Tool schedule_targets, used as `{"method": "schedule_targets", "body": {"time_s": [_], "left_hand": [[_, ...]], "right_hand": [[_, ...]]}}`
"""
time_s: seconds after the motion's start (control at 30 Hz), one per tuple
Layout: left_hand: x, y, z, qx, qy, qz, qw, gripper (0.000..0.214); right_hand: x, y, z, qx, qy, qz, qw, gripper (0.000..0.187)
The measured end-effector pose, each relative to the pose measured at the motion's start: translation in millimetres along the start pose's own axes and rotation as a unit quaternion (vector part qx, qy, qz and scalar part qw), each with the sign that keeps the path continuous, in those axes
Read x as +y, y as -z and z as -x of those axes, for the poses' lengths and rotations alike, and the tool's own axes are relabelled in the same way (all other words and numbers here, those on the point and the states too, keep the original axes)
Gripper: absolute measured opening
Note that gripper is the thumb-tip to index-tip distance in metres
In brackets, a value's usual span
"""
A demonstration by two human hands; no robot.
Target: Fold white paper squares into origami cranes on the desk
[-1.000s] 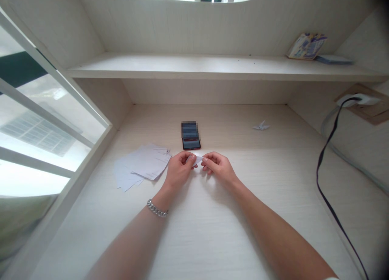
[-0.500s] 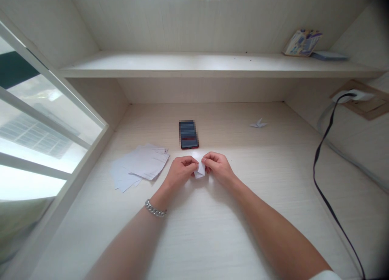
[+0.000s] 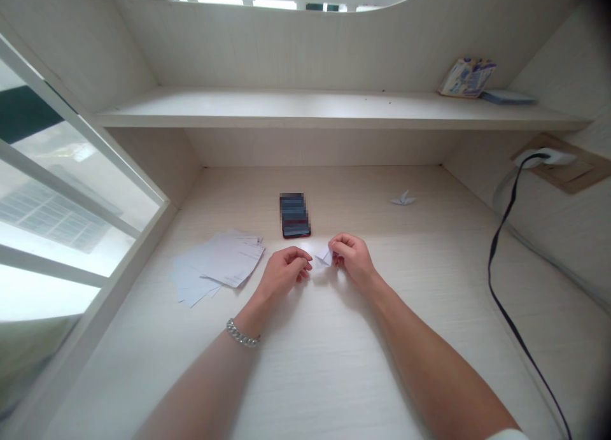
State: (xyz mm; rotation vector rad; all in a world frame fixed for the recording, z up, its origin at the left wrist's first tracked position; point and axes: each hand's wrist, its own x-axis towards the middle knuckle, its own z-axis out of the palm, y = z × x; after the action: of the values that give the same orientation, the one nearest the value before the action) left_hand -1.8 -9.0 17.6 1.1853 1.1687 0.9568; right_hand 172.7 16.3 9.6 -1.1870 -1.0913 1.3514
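1. The right hand (image 3: 356, 259) is pinching a small folded paper (image 3: 325, 258) between thumb and fingers — this paper is standing in front of the phone (image 3: 295, 216), slightly to its right.
2. The left hand (image 3: 285, 268) is curving loosely in front of the phone, its fingers being partly open and gripping nothing — the fingertips are pointing towards the folded paper, just beside it.
3. Loose sheets (image 3: 224, 260) are lying left of the phone; a paper bird (image 3: 403, 199) is resting well to its right.

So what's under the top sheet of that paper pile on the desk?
Beneath the top sheet, edges of more white sheets fan out, mostly leftward, over the desk. Their covered middles, and anything hidden between them, can't be seen.
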Motion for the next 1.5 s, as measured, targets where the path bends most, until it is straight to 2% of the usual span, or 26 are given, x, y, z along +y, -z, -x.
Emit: {"method": "schedule_targets", "body": {"time_s": [0.1, 0.2, 0.53, 0.7, 1.03, 1.17, 1.27, 1.4, 1.5], "left_hand": [[2, -2.4, 1, -0.018, -0.013, -0.036, 0.999, 0.022], [5, -2.2, 2, -0.042, -0.020, -0.068, 0.997, 0.026], [6, -1.4, 1, -0.039, -0.007, -0.045, 0.998, 0.026], [7, -3.4, 2, -0.027, -0.006, -0.048, 0.998, 0.025], [1, -1.0, -1, -0.041, -0.009, -0.022, 0.999, 0.030], [1, -1.3, -1, -0.023, -0.011, -0.014, 1.000, 0.031], [0, -0.7, 0, -0.033, -0.009, -0.010, 0.999, 0.033], [-3, -1.7, 0, -0.040, -0.030, -0.033, 0.998, 0.033], [-5, -4.1, 1, -0.019, -0.049, -0.068, 0.996, 0.031]], "right_hand": [[1, -8, 5, -0.044, 0.013, 0.034, 0.998, 0.015], [-1, -10, 8, -0.061, 0.011, 0.029, 0.998, 0.018], [-2, -12, 9, -0.050, 0.000, 0.032, 0.998, 0.032], [-2, -11, 9, -0.073, 0.008, 0.070, 0.995, 0.030], [1, -11, 7, -0.064, 0.000, 0.048, 0.997, 0.039], [2, -10, 8, -0.070, 0.020, 0.075, 0.994, 0.034], [3, -9, 7, -0.072, 0.011, 0.067, 0.995, 0.033], [5, -9, 6, -0.073, 0.013, 0.064, 0.995, 0.035], [6, -11, 6, -0.080, 0.030, 0.075, 0.994, 0.036]]}}
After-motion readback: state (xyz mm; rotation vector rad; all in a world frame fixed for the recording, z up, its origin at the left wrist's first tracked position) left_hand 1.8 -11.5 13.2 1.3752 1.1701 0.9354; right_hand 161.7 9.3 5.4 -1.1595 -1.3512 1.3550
